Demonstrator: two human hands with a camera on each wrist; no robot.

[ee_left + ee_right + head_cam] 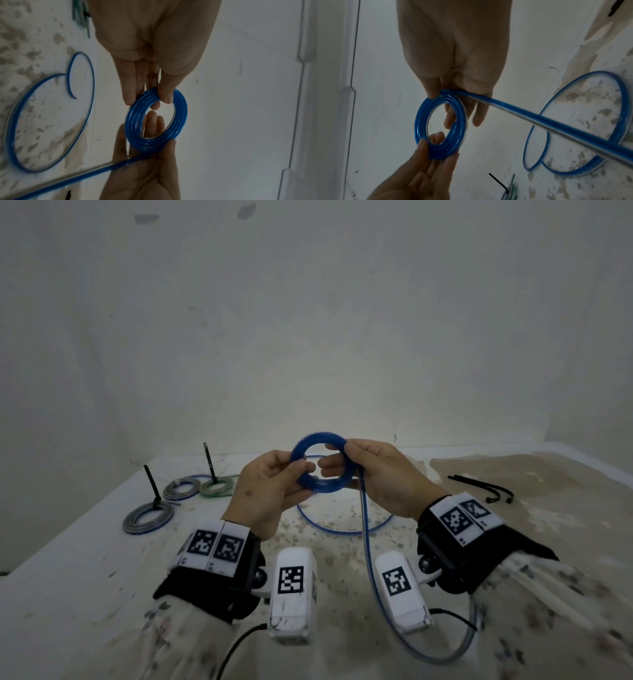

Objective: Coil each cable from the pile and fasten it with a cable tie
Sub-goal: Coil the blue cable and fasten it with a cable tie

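Observation:
I hold a small blue cable coil (320,486) upright above the table, between both hands. My left hand (294,474) pinches its left side, thumb in front and fingers behind; the left wrist view shows that left hand (147,98) on the coil (133,121). My right hand (346,460) grips the right side, where the loose blue tail (368,542) leaves the coil. In the right wrist view this right hand (471,108) holds the coil (421,121) and the tail (539,119). The rest of the cable lies in wide loops (342,531) on the table.
Three tied coils lie at the left: a grey one (149,517), a grey-blue one (181,489) and a green one (215,487), two with black tie tails sticking up. Loose black cable ties (483,486) lie at the right. A white wall stands behind the stained table (85,577).

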